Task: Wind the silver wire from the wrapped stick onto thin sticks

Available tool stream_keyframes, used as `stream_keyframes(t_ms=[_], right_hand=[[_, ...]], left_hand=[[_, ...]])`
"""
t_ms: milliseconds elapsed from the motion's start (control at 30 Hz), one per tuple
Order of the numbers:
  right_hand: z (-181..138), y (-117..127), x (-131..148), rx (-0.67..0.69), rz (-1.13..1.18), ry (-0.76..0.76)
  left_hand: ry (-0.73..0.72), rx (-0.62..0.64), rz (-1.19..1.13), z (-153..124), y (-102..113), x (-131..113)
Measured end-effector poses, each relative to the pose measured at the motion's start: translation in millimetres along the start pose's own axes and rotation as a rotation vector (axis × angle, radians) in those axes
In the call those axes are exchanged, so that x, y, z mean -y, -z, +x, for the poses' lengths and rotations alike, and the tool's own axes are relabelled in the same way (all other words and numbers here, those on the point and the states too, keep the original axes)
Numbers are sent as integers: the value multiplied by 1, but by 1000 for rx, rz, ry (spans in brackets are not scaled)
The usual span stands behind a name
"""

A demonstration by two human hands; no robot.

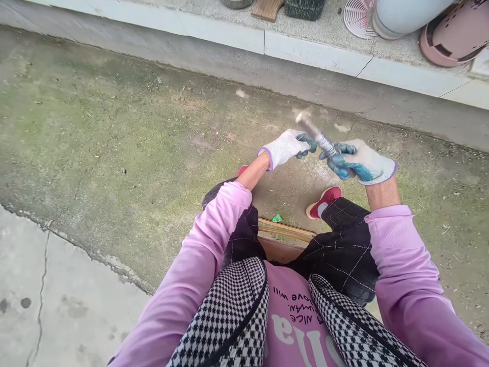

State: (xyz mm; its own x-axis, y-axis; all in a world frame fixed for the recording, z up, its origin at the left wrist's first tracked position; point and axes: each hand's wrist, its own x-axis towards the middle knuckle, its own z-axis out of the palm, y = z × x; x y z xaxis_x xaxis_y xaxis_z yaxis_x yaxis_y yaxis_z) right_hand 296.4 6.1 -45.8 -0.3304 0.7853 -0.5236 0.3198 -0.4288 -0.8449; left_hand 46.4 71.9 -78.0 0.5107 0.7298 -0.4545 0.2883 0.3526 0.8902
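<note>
mossy concrete ground (pixel 114 153), pale kerb (pixel 313 53) beyond; metal rod (pixel 320 136) in gloved hands (pixel 284 148) (pixel 362 163)

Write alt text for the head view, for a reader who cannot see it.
Two gloved hands, the left hand and the right hand, hold a blurred grey metal rod between them above mossy concrete ground. The person sits with pink sleeves, dark checked trousers and red shoes; a raised ledge with containers runs along the top.

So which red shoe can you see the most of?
The red shoe below the right hand: most of it shows. The other shoe is just a red sliver beside the left forearm.
</note>
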Motion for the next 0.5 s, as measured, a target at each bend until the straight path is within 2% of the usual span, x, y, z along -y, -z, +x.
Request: stream_keyframes(t_ms=[100,200,300,367,433,500], right_hand=[[1,1,-3,202,-207,-156],[11,-4,-8,176,-505,-289],[24,-5,-9,23,-802,-379],[29,0,-7,-125,-883,-367],[30,8,-6,-303,-844,-336],[28,13,-5,-474,-655,-299]], left_hand=[[-6,35,144,-4,10,-4],[17,37,239,-10,9,-5],[53,58,257,-13,2,-2],[72,63,216,-12,-2,-1],[93,57,148,-11,-3,-1],[115,46,83,-11,-4,-4]])
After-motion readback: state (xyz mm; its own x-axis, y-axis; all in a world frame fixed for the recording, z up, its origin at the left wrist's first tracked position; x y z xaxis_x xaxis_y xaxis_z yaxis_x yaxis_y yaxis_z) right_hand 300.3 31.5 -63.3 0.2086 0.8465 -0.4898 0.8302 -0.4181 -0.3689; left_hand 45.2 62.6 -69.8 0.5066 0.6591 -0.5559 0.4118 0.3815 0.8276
